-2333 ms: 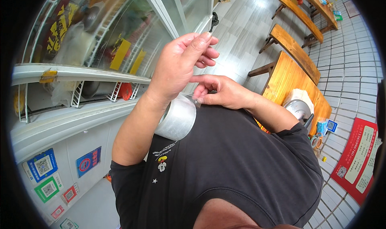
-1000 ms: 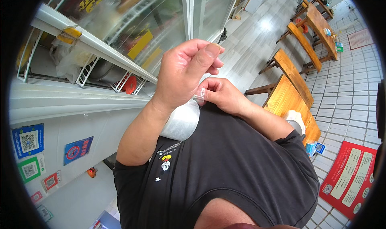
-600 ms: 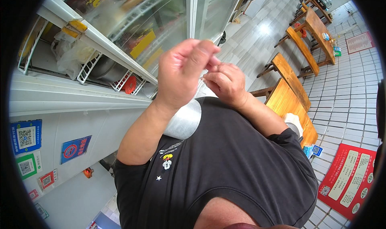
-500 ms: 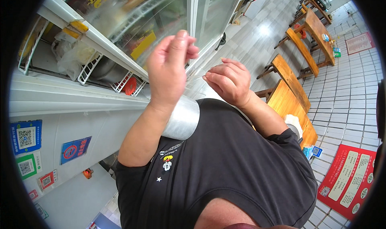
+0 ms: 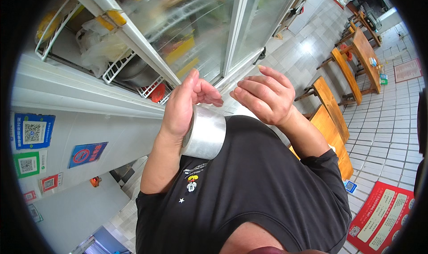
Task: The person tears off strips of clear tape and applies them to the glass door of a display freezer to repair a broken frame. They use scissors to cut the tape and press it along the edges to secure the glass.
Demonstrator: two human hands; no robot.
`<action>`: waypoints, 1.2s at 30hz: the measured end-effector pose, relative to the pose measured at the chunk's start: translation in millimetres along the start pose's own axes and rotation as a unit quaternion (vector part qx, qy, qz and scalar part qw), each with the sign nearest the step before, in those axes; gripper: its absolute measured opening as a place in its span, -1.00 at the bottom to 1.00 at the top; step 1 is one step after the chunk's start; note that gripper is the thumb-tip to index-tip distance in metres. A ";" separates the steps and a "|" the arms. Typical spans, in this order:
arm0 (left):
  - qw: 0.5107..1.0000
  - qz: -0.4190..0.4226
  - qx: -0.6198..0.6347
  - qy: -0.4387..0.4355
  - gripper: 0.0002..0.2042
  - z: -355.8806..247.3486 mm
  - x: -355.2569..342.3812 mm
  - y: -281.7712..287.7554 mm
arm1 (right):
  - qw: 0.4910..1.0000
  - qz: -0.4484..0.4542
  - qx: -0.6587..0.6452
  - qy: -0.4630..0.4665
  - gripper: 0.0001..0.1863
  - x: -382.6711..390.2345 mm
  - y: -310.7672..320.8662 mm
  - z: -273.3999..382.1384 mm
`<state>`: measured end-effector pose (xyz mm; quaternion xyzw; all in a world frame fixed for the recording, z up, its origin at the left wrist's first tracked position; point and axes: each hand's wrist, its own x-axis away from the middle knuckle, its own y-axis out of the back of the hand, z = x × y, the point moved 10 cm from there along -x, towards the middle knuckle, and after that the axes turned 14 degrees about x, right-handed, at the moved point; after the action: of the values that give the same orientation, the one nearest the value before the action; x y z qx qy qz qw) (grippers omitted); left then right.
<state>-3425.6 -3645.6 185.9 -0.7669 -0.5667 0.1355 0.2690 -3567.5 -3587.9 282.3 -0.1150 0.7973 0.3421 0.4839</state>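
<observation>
My left hand (image 5: 180, 104) is raised before my chest, its thumb pointing up and its fingers loosely bent, with nothing visible in it. Facing it on the right, my right hand (image 5: 267, 96) has half-curled fingers spread a little apart. Nothing shows between its fingertips. A narrow gap separates the two hands. Against my left wrist sits a wide, shiny silver-clear roll of tape (image 5: 207, 133); whether it loops around the wrist or only rests beside it, I cannot tell.
To the left stands a white fridge with sliding glass doors (image 5: 191, 35) and wire racks (image 5: 118, 67) holding plastic bags (image 5: 100, 49). Stickers (image 5: 33, 131) cover its side. Wooden benches (image 5: 331, 107) and tables (image 5: 365, 53) line the tiled wall at right, near a red poster (image 5: 381, 216).
My left hand has lowered, and its fingers have loosened. The right hand has moved slightly right and down, its pinch opening. The view has shifted, so the fridge and benches appear farther right.
</observation>
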 end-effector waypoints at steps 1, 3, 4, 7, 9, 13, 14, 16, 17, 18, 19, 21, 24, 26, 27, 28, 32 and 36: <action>1.000 0.007 -0.018 -0.006 -0.45 -3.1 4.5 -0.6 | 1.000 -0.002 0.000 -0.001 -0.82 -1.8 -0.9 0.1; 0.998 0.026 -0.054 -0.027 -0.58 -12.2 12.0 -4.0 | 1.000 -0.005 -0.003 0.006 -0.83 -5.9 -2.3 1.2; 0.998 0.024 -0.059 -0.009 -0.65 -11.5 13.7 -3.9 | 1.000 -0.008 -0.004 0.013 -0.84 -8.6 -2.4 1.9; 0.998 0.018 -0.067 0.004 -0.83 -16.2 18.2 -4.9 | 0.999 -0.014 -0.012 0.029 -0.84 -18.3 -3.1 4.2; 0.997 0.013 -0.068 -0.023 -0.83 -23.0 23.3 -6.2 | 0.999 -0.009 -0.028 0.031 -0.83 -23.9 -5.2 4.7; 0.996 -0.012 -0.052 -0.065 -0.87 -30.8 35.7 -2.1 | 0.997 -0.004 -0.070 0.018 -0.77 -28.7 -14.8 6.6; 0.996 -0.018 -0.045 -0.073 -0.88 -32.5 38.2 -0.3 | 0.997 -0.008 -0.082 0.008 -0.74 -28.4 -18.5 8.1; 0.995 -0.032 -0.028 -0.093 -0.90 -38.2 45.0 4.4 | 0.993 -0.002 -0.120 -0.010 -0.63 -25.6 -28.0 12.6; 0.993 -0.042 -0.019 -0.105 -0.90 -41.6 48.5 7.5 | 0.990 -0.011 -0.140 -0.029 -0.59 -23.5 -31.1 15.2; 0.992 -0.052 -0.011 -0.116 -0.90 -45.1 52.2 10.4 | 0.986 -0.008 -0.159 -0.048 -0.55 -21.2 -36.0 18.4; 0.989 -0.073 -0.021 -0.130 -0.91 -49.4 56.8 14.9 | 0.984 -0.003 -0.170 -0.054 -0.46 -18.4 -39.0 23.1; 0.983 -0.102 -0.017 -0.153 -0.91 -55.3 65.7 21.2 | 0.968 0.038 -0.232 -0.085 -0.31 -12.3 -50.7 32.9; 0.972 -0.134 -0.019 -0.190 -0.92 -64.1 79.0 29.3 | 0.941 0.085 -0.309 -0.110 -0.26 -5.5 -63.8 49.1; 0.964 -0.148 -0.006 -0.220 -0.93 -69.9 89.3 35.0 | 0.900 0.126 -0.379 -0.175 -0.26 2.1 -76.5 51.8; 0.961 -0.165 -0.019 -0.221 -0.93 -73.8 95.3 41.3 | 0.864 0.147 -0.422 -0.232 -0.26 7.9 -86.1 48.3; 0.953 -0.178 -0.011 -0.243 -0.93 -79.8 100.7 47.0 | 0.823 0.170 -0.464 -0.280 -0.26 13.5 -96.2 48.1; 0.920 -0.225 0.014 -0.320 -0.90 -97.4 115.4 64.3 | 0.745 0.242 -0.598 -0.168 -0.32 0.8 -104.2 78.8; 0.885 -0.255 -0.004 -0.390 -0.91 -112.3 118.3 65.0 | 0.644 0.313 -0.653 -0.247 -0.35 -1.0 -121.3 102.7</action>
<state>-3278.3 -3577.1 252.5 -0.4821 -0.8025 0.3481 0.0488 -3433.5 -3610.3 199.9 -0.0559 0.2065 0.9207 0.3265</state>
